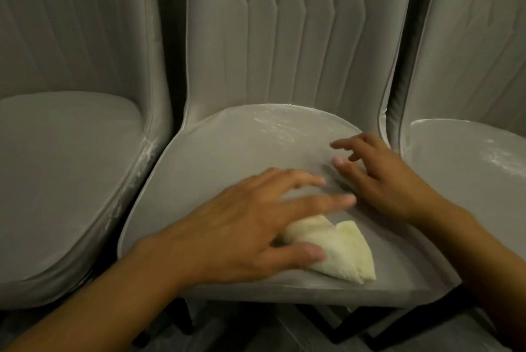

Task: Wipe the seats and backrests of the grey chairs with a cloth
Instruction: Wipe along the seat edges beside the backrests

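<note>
Watching the head cam here: the pale yellow cloth (341,249) is lying on the middle grey chair's seat (222,158), near the front edge. The left hand (250,226) is pressing down on it, fingers spread and mostly straight, thumb on the fabric. The right hand (381,178) is touching the seat just beside it, fingers loose, holding nothing. White smears (273,126) are showing near the backrest (284,24).

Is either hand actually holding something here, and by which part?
Nothing is gripped. The left hand presses, fingers straight, on the left end of the cloth on the middle seat; the right hand holds nothing.
</note>
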### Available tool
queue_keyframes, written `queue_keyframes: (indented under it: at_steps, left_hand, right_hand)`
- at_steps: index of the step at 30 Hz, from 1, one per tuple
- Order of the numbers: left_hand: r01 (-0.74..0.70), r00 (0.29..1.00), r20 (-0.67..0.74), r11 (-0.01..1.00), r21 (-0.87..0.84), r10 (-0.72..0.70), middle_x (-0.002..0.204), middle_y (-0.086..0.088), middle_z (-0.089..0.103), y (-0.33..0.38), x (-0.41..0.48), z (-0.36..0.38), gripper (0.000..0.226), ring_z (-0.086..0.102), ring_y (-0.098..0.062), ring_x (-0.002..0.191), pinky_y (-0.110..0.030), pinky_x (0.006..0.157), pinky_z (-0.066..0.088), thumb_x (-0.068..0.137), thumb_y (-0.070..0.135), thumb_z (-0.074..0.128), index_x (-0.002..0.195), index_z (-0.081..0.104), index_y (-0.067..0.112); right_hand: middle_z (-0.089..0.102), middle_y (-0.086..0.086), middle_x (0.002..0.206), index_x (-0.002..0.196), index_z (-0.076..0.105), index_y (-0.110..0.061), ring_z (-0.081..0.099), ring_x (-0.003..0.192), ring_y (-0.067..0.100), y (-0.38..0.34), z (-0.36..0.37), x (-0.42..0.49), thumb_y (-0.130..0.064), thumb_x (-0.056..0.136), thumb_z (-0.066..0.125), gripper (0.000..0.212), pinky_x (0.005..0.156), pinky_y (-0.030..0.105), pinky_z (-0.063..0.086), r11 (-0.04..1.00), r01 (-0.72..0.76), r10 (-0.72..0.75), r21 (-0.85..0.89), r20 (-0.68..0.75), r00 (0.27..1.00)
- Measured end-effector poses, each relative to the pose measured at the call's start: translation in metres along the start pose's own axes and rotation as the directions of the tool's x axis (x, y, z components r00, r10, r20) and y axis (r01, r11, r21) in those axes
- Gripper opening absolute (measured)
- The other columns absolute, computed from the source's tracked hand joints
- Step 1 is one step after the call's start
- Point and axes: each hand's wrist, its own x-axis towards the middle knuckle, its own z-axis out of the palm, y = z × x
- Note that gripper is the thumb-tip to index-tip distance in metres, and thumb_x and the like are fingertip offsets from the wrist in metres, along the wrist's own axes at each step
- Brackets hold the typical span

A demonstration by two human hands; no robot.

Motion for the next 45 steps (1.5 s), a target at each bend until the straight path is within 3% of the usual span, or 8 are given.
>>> queue_keyframes:
  at_steps: [5,10,18,24,30,35,40,45]
  left_hand:
    - [-0.165,0.98,0.146,0.961,0.223,0.135,0.109,0.003,0.055,-0.011,0.027,0.019,0.038,0.053,-0.015,0.087,-0.035,0.068,0.05,0.1,0.046,0.051,0.138,0.054,0.045]
    - [0.248,0.968,-0.01,0.94,0.233,-0.252,0.115,0.006,0.048,-0.047,0.029,0.011,0.046,0.059,-0.023,0.096,-0.036,0.079,0.047,0.102,0.054,0.027,0.145,0.044,0.047]
    - [-0.192,0.979,0.128,0.932,0.308,0.16,0.103,0.0,0.061,0.014,0.033,0.035,0.04,0.059,-0.018,0.065,-0.024,0.05,0.041,0.097,0.057,0.049,0.132,0.06,0.042]
    - [0.244,0.97,-0.056,0.934,0.26,-0.237,0.112,0.011,0.058,-0.046,0.031,0.012,0.051,0.063,-0.018,0.097,-0.032,0.077,0.046,0.096,0.071,0.023,0.138,0.049,0.055]
    - [-0.205,0.976,0.121,0.952,0.229,0.181,0.103,0.006,0.061,0.01,0.022,0.032,0.034,0.059,-0.018,0.07,-0.027,0.055,0.039,0.104,0.051,0.046,0.13,0.063,0.04]
    - [-0.275,0.958,0.154,0.928,0.249,0.243,0.097,0.002,0.056,0.008,0.029,0.032,0.034,0.054,-0.019,0.065,-0.031,0.048,0.04,0.101,0.048,0.053,0.133,0.062,0.044]
    - [0.154,0.987,-0.031,0.852,0.5,-0.16,0.105,0.001,0.057,-0.055,0.041,0.019,0.037,0.065,-0.029,0.079,-0.032,0.06,0.037,0.101,0.06,0.035,0.13,0.058,0.055]
    - [0.661,0.727,-0.189,0.599,0.452,-0.66,0.127,-0.007,0.058,-0.113,0.053,0.0,0.034,0.06,-0.037,0.112,-0.044,0.094,0.045,0.105,0.043,0.035,0.129,0.06,0.042]
  right_hand:
    - [0.055,-0.005,0.113,0.123,0.063,-0.034,0.053,0.104,0.02,0.02,0.026,-0.002,-0.063,0.094,0.028,0.054,0.096,0.046,0.043,0.989,-0.025,0.018,-0.147,-0.046,0.999]
    - [0.052,-0.007,0.115,0.123,0.061,-0.035,0.05,0.103,0.018,0.014,0.026,-0.003,-0.065,0.092,0.022,0.058,0.094,0.041,0.039,0.973,-0.037,0.033,-0.227,-0.024,0.999]
    - [0.046,-0.007,0.119,0.136,0.051,-0.041,0.045,0.107,0.017,0.016,0.029,-0.005,-0.073,0.091,0.017,0.065,0.093,0.033,0.031,0.949,0.039,-0.03,-0.312,0.034,0.999]
    - [0.043,-0.004,0.135,0.139,0.046,-0.044,0.043,0.125,0.018,0.018,0.03,-0.005,-0.07,0.091,0.015,0.063,0.108,0.037,0.03,0.963,0.02,-0.004,-0.269,0.059,0.998]
    - [0.045,-0.006,0.133,0.137,0.047,-0.044,0.047,0.121,0.019,0.02,0.031,-0.003,-0.067,0.093,0.018,0.058,0.105,0.041,0.036,0.973,-0.015,0.025,-0.23,0.043,0.999]
    - [0.046,-0.005,0.132,0.136,0.048,-0.043,0.049,0.119,0.022,0.018,0.031,-0.003,-0.067,0.092,0.02,0.057,0.103,0.044,0.038,0.972,-0.015,0.026,-0.234,0.047,0.999]
    - [0.046,-0.005,0.134,0.137,0.046,-0.043,0.048,0.121,0.021,0.018,0.03,-0.005,-0.062,0.094,0.021,0.054,0.104,0.042,0.037,0.973,-0.017,0.032,-0.229,0.06,0.998]
    - [0.045,-0.006,0.134,0.139,0.045,-0.042,0.047,0.122,0.018,0.017,0.03,-0.005,-0.061,0.095,0.02,0.054,0.105,0.039,0.035,0.968,-0.008,0.026,-0.251,0.065,0.998]
